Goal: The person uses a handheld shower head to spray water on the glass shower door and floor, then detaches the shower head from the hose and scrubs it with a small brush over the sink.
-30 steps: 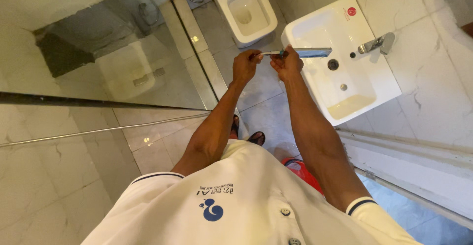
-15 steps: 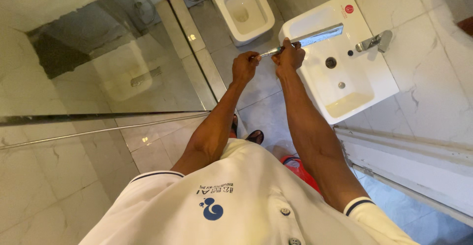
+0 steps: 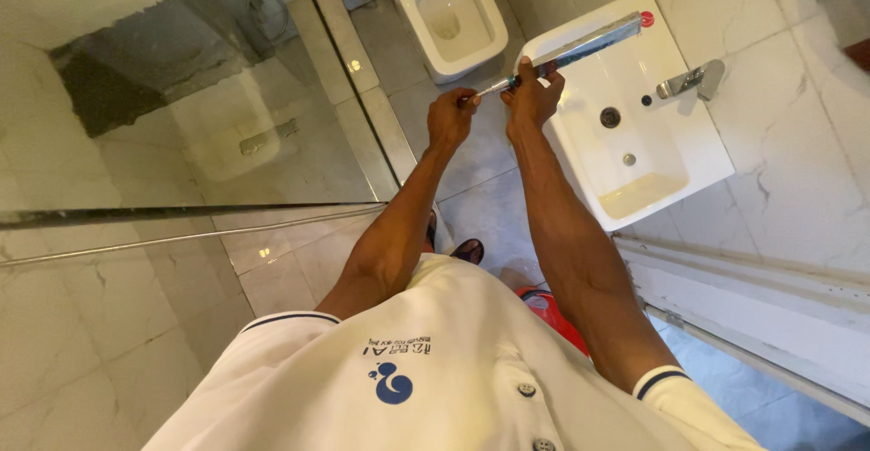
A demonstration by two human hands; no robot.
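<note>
Shower glass (image 3: 227, 97): occupies the left of the view, from 9 to 11 o'clock of the hands; a metal rail runs along its lower edge.
Left hand (image 3: 450, 117): clenched on the thin near end of the rod, fingertips pinched at its tip.
Rod (image 3: 580, 49): a long, shiny metal piece, held in the air over the near rim of the sink. Its long axis runs from the left hand up toward 2 o'clock, the free end reaching the far corner of the basin.
Right hand (image 3: 533, 96): grasping the rod just beside the left hand, fingers wrapped over it. This hand is the nearer to the rod's long free part; the left hand holds only the tail.
Toilet (image 3: 450, 16): on the floor at 12 o'clock of the hands, lid up.
Sink (image 3: 671, 156): white basin at 3 o'clock of the hands, under the rod.
Tap (image 3: 691, 80): chrome, at the far side of the sink, well apart from the rod.
</note>
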